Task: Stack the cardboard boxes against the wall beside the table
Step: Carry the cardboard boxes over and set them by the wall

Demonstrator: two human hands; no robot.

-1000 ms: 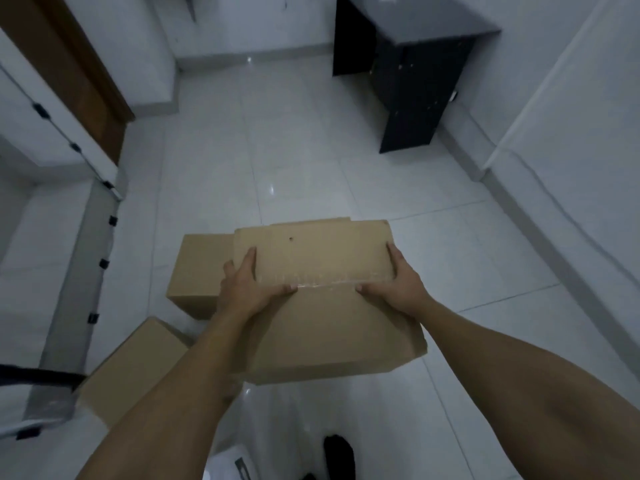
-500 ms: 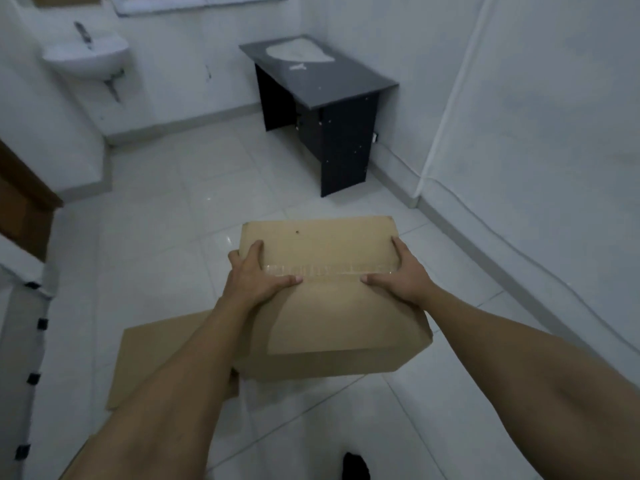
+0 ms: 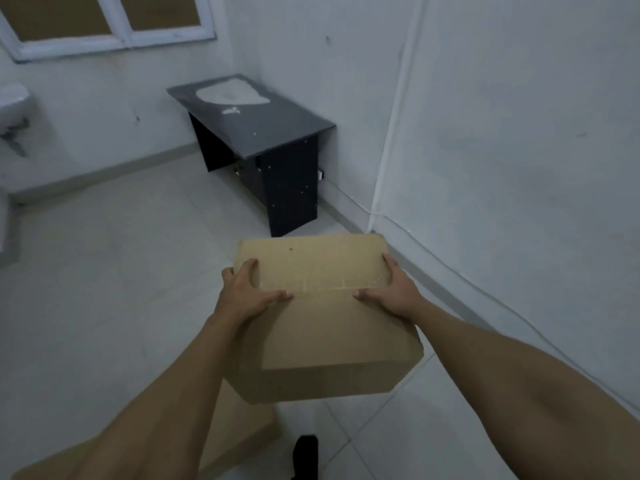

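I hold a brown cardboard box (image 3: 322,327) in the air in front of me, taped along its top seam. My left hand (image 3: 247,292) grips its left top edge and my right hand (image 3: 391,289) grips its right top edge, thumbs on the lid. Part of another cardboard box (image 3: 239,431) lies on the floor below, mostly hidden by my left arm. The black table (image 3: 263,133) stands ahead in the corner against the white wall (image 3: 519,168) on the right.
White floor tiles (image 3: 104,289) stretch to the left. A white pipe (image 3: 391,133) runs down the right wall just past the table. A sink (image 3: 12,105) hangs at the far left under a window (image 3: 104,19). My dark shoe (image 3: 304,455) shows below.
The view has swung up and right, bringing the table and the right wall nearer. The held box has risen away from the boxes on the floor. Both hands keep the same grip.
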